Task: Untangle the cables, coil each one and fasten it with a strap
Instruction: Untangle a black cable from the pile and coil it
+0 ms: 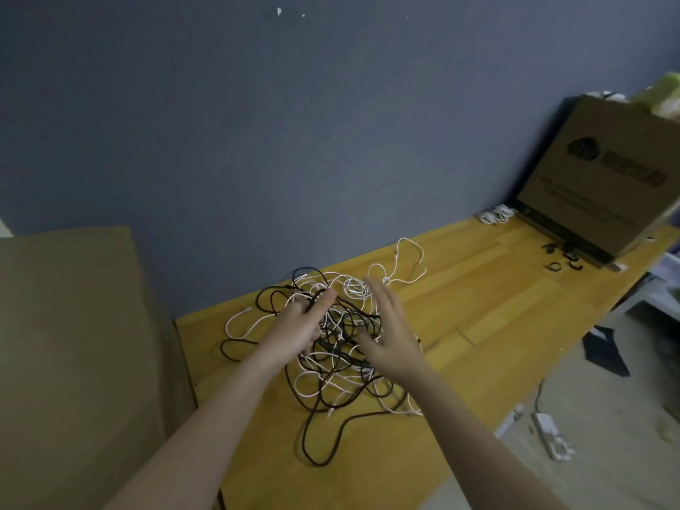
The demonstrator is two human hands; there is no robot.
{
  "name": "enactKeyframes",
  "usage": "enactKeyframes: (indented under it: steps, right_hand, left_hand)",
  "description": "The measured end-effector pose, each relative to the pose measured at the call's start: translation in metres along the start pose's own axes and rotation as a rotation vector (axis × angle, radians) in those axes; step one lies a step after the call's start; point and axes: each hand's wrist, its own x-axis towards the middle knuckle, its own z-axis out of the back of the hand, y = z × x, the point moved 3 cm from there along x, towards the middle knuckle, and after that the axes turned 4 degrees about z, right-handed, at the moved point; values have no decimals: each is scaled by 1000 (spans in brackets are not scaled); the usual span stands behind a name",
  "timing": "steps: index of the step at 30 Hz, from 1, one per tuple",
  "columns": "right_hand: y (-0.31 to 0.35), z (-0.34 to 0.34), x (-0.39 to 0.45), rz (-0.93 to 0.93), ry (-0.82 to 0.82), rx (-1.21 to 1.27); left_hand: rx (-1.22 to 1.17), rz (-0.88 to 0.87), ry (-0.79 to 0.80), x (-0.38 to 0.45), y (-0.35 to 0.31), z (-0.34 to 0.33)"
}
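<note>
A tangled heap of black and white cables lies on the wooden table. My left hand rests on the heap's left side, its fingers curled into the strands there. Over the right side of the heap my right hand is spread with straight fingers, blurred, holding nothing. Several black straps lie on the table at the far right. A small bundle of coiled white cables sits by the wall beyond them.
A large cardboard box leans at the table's far right end. Another cardboard box stands against the table's left edge. On the floor to the right lie a white power strip and a dark object.
</note>
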Motion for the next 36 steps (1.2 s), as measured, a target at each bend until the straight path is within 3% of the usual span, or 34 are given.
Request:
enactKeyframes:
  steps: [3, 6, 10, 14, 17, 25, 27, 32, 36]
  right_hand:
    - [17, -17, -6, 80, 63, -43]
    - [8, -2, 0, -3, -85, 61]
    - [-1, 18, 4, -18, -185, 293]
    - [14, -4, -2, -216, 56, 707]
    - [14, -20, -11, -342, 137, 842]
    - [20, -19, -6, -289, -42, 696]
    - [18, -15, -2, -292, -75, 597]
    - [16, -2, 4, -278, 76, 507]
    - [21, -1, 4, -259, 101, 618]
  left_hand:
    - [51, 20, -3, 3, 3, -5]
    - [28, 10, 119, -3, -1, -3]
    - [-253, -6, 333, -11, -11, -8]
    - [-587, 0, 432, -14, -15, -15]
    - [-641, -15, 439, -13, -14, -14]
    - [-338, -51, 196, -11, -17, -13]
    - [-291, -51, 217, -9, -16, -13]
    - [-436, 36, 369, -11, -12, -12]
    - [-462, 58, 279, -9, -19, -16]
